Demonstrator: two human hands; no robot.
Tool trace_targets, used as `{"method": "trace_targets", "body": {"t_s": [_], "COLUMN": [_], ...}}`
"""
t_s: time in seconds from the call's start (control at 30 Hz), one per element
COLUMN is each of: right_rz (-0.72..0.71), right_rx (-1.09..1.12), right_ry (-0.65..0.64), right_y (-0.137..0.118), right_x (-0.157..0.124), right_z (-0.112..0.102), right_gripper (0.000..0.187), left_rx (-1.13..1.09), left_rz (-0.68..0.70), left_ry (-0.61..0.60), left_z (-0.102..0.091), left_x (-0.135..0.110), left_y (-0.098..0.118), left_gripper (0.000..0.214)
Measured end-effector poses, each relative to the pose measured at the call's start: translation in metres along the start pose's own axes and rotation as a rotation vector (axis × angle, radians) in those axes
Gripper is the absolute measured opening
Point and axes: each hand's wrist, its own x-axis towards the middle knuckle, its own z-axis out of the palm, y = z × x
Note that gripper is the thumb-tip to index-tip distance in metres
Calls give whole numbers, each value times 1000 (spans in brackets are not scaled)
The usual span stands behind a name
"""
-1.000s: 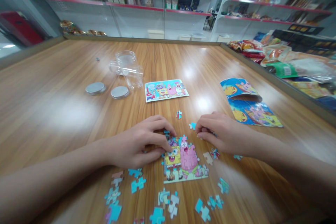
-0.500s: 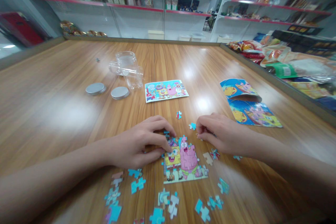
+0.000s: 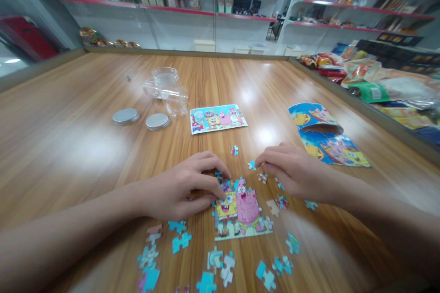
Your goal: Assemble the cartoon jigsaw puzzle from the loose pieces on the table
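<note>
A partly built cartoon jigsaw point(image 3: 240, 213) lies on the wooden table point(image 3: 85, 146) in front of me. My left hand point(image 3: 182, 190) rests curled at its left edge, fingertips pressing on the top left pieces. My right hand point(image 3: 292, 171) hovers just beyond the jigsaw's top right, fingers bent, the fingertips reaching a small blue piece point(image 3: 252, 165). A small red and white piece point(image 3: 263, 177) lies under that hand. Several loose pieces point(image 3: 220, 268) are scattered along the near edge.
A printed reference picture point(image 3: 217, 118) lies past the jigsaw, with one stray piece point(image 3: 234, 150) near it. Two metal lids point(image 3: 140, 118) and clear jars point(image 3: 167, 87) sit at the far left. Colourful puzzle bags point(image 3: 326, 139) lie to the right. Snack packets point(image 3: 371, 80) and store shelves surround the table.
My right hand has lifted and moved slightly forward and left toward the blue piece, uncovering the small red and white piece. My left hand has stayed put.
</note>
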Motion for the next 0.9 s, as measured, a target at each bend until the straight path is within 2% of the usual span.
{"method": "trace_targets", "body": {"t_s": [0.2,0.53,0.63,0.77,0.9], "right_rz": [0,5,11,12,81], "right_rx": [2,4,8,-4,-28], "right_ry": [-62,-71,-97,-161,-173], "right_y": [0,6,7,8,7], "right_x": [2,-4,-6,-10,-8], "right_z": [2,-10,-15,-24,-24], "right_gripper": [12,15,19,17,16], "left_rx": [1,3,8,8,9], "left_rz": [-3,-11,-19,-17,-22], "left_ry": [4,2,-1,1,-4], "left_z": [0,1,0,-1,0], "left_x": [1,0,0,0,0], "left_y": [-1,0,0,1,2], "left_gripper": [22,23,23,22,22]}}
